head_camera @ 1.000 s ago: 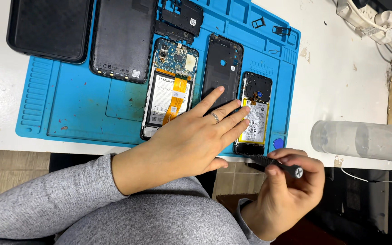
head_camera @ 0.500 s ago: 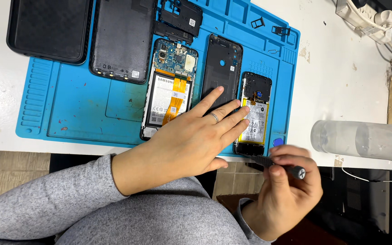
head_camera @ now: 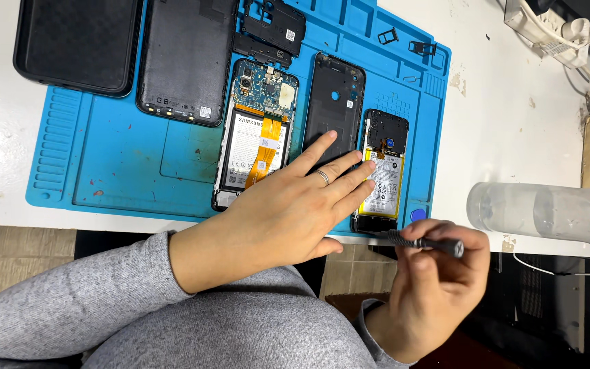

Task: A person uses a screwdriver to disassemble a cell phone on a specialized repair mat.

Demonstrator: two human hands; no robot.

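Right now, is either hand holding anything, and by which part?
Right hand pinches a small screwdriver by its handle end. Left hand grips nothing; its fingers lie flat on an opened phone.

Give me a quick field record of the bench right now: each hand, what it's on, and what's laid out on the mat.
left hand: flat, fingers on the small opened phone
right hand: holds a screwdriver, tip at that phone's lower edge
mat: blue, on a white table
also on mat: larger opened phone, black back covers
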